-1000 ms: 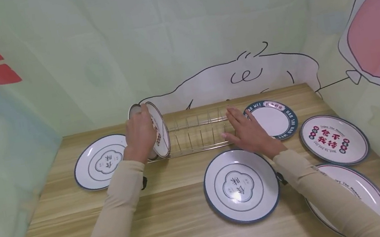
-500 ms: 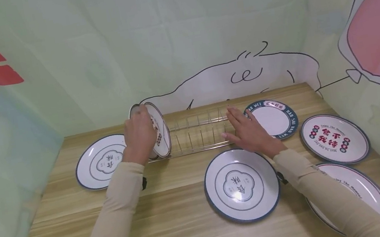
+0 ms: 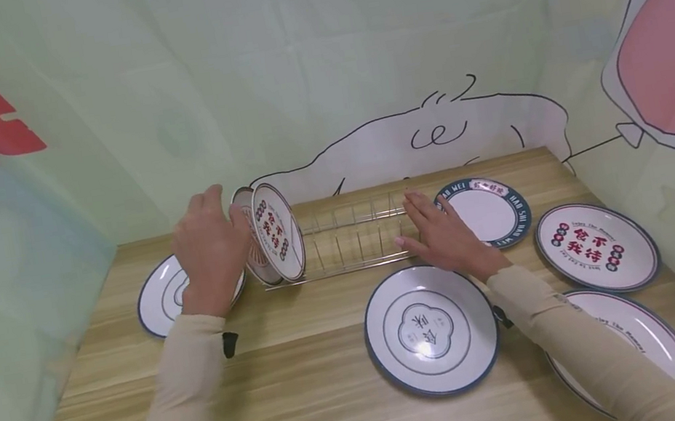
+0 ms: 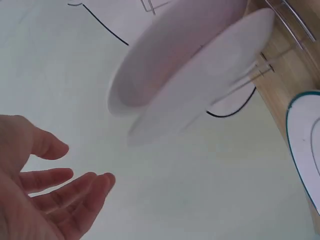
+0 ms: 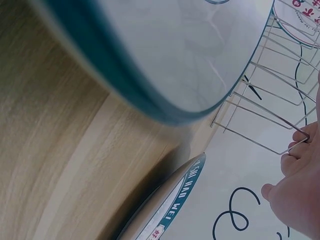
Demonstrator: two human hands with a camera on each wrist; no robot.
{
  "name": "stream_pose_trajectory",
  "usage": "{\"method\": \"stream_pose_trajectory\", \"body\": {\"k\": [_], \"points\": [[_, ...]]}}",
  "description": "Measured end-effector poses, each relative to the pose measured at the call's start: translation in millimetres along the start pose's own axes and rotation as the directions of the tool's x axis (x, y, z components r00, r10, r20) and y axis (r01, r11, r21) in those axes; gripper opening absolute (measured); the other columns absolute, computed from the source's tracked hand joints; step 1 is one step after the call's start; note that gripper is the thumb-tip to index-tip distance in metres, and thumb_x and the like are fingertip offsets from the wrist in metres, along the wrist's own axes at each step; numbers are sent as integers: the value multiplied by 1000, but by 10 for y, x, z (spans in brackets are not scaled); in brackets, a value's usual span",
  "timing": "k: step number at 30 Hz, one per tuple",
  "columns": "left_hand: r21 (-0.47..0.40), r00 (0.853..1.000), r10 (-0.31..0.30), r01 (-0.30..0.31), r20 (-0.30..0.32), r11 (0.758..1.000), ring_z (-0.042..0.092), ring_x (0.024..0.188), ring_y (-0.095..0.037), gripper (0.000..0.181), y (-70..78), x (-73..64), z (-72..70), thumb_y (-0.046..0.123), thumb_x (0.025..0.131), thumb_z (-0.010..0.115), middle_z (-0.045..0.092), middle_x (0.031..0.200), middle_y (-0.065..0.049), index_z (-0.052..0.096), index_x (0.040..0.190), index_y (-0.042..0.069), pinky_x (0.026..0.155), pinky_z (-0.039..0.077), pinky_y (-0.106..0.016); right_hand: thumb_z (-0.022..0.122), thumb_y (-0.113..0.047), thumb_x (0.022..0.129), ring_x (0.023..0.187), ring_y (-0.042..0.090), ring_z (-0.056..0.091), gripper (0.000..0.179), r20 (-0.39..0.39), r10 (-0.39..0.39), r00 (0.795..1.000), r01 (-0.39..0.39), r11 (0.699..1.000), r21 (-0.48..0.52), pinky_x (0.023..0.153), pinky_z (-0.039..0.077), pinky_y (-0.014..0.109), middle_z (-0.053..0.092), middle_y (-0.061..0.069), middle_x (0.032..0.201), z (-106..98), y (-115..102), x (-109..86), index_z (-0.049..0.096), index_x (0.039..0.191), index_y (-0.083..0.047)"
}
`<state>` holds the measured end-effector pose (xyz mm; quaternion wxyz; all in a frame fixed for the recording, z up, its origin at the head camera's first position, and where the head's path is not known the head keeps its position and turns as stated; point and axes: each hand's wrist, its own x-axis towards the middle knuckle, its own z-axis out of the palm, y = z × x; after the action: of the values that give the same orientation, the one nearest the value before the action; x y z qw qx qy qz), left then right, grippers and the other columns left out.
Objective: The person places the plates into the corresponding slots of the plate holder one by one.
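Observation:
Two plates stand on edge at the left end of a wire dish rack (image 3: 348, 238). The nearer, white plate (image 3: 278, 233) has red lettering and leans left; the other plate (image 3: 256, 253) stands just behind it. My left hand (image 3: 212, 252) hangs to their left, apart from them. In the left wrist view its fingers (image 4: 75, 200) are loosely bent, with nothing between them and the thumb. My right hand (image 3: 444, 234) holds the rack's right end, its fingertips (image 5: 295, 150) around the end wire in the right wrist view.
A flower-patterned plate (image 3: 431, 332) lies in front of the rack, and another plate (image 3: 159, 297) lies partly behind my left hand. A blue-rimmed plate (image 3: 485, 213), a red-lettered plate (image 3: 597, 248) and a large plate (image 3: 660, 343) lie right. A printed cloth (image 3: 291, 85) hangs behind.
My left hand has let go of the red-lettered plate and moved left, leaving it standing in the rack. The right hand has stayed on the rack's right end.

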<state>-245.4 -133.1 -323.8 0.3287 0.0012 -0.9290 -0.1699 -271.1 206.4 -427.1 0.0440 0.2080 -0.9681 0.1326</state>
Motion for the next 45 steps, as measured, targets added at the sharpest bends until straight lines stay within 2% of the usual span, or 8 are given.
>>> {"method": "stream_pose_trajectory", "body": {"k": [4, 8, 14, 18, 23, 25, 36, 45], "points": [[-21, 997, -36, 35, -64, 999, 67, 86, -50, 34, -190, -17, -42, 15, 95, 54, 70, 112, -28, 66, 121, -4, 62, 51, -62, 44, -52, 102, 156, 33, 12, 79, 1, 1, 1000, -1, 1000, -8, 125, 7, 56, 14, 16, 168, -2, 3, 1, 23, 157, 0], [-10, 987, -156, 157, 30, 988, 65, 105, -48, 39, -398, -45, -72, 20, 98, 50, 67, 123, -26, 63, 128, -1, 75, 51, -65, 44, -52, 102, 156, 33, 12, 79, -4, 0, 1000, 0, 1000, -15, 125, 8, 57, 14, 16, 168, -1, 3, 2, 23, 157, 0], [31, 941, -292, 291, 170, 956, 55, 120, -51, 46, -813, -151, 7, 21, 99, 44, 58, 134, -30, 55, 136, -5, 89, 46, -69, 44, -52, 102, 156, 32, 13, 78, -4, -2, 1000, 2, 1000, -17, 125, 9, 56, 15, 16, 168, 5, 5, 4, 23, 157, 0], [93, 874, -366, 356, 320, 930, 43, 126, -56, 54, -1107, -248, 98, 24, 99, 45, 48, 137, -37, 45, 141, -10, 96, 41, -69, 44, -51, 102, 156, 32, 14, 77, -6, -4, 1000, 4, 1000, -17, 125, 10, 56, 15, 15, 168, -1, 4, 1, 24, 157, 0], [207, 733, -472, 428, 490, 880, 33, 122, -60, 70, -1428, -358, 208, 30, 98, 49, 32, 136, -46, 28, 146, -16, 92, 40, -66, 44, -51, 102, 156, 31, 13, 77, -2, -2, 1000, 2, 1000, -10, 125, 8, 55, 15, 15, 168, -7, 3, 1, 25, 156, 1], [242, 692, -503, 445, 517, 862, 32, 120, -59, 75, -1516, -398, 242, 33, 97, 51, 29, 134, -47, 24, 146, -18, 90, 40, -64, 44, -51, 102, 156, 31, 12, 77, -2, 0, 1000, 0, 1000, -9, 126, 7, 55, 15, 15, 168, -8, 3, 1, 25, 156, 1], [341, 549, -615, 523, 566, 781, 32, 125, -61, 105, -1789, -572, 366, 49, 94, 56, 21, 138, -54, -1, 149, -20, 99, 41, -67, 43, -52, 102, 157, 30, 11, 79, 6, 5, 1000, -5, 1000, -7, 126, 5, 54, 15, 15, 168, -2, 1, 3, 22, 157, 0], [278, 496, -651, 630, 575, 725, 34, 129, -57, 107, -1944, -547, 470, 49, 91, 62, 25, 142, -50, 5, 147, -23, 109, 38, -62, 45, -52, 102, 156, 31, 13, 79, -11, 5, 1000, -5, 1000, -18, 126, 8, 55, 18, 16, 167, 13, 13, 19, 23, 157, 0]]}}
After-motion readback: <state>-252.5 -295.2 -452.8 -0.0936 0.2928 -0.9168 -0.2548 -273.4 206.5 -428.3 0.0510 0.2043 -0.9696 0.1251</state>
